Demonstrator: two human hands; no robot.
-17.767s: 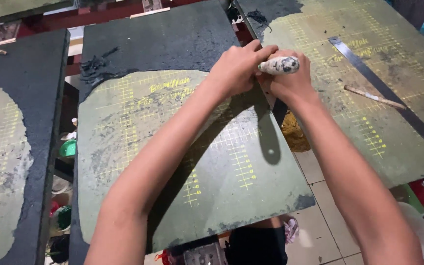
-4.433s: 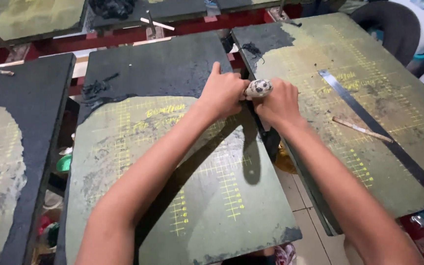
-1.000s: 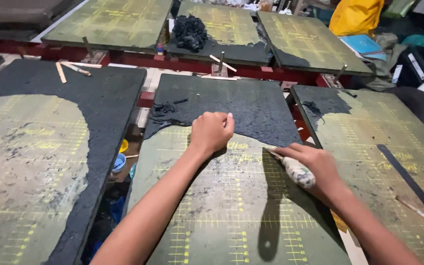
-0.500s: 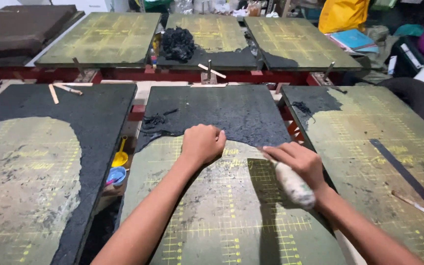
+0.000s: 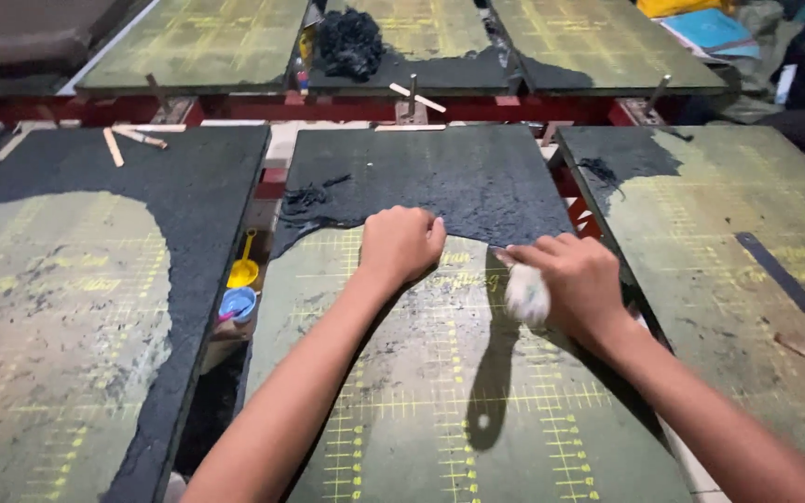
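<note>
Two hands at work on the middle tabletop [image 5: 458,410], a green board with yellow grid lines. Left hand [image 5: 401,244]: curled, knuckles pressed down beside the black coating [image 5: 440,182]. Right hand [image 5: 575,279]: closed around a pale-handled scraper [image 5: 525,294], blurred, its edge at the coating's margin. Best kept low and braced, judging by the ragged border. Beyond: black clump [image 5: 348,42] on a far board.

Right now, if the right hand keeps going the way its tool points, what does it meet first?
The right hand grips a pale-handled tool pointing up and left across the middle board. First in that line looks to be the edge of the black coating, just past the tip. The left hand sits beside that line; depth is unclear.
</note>
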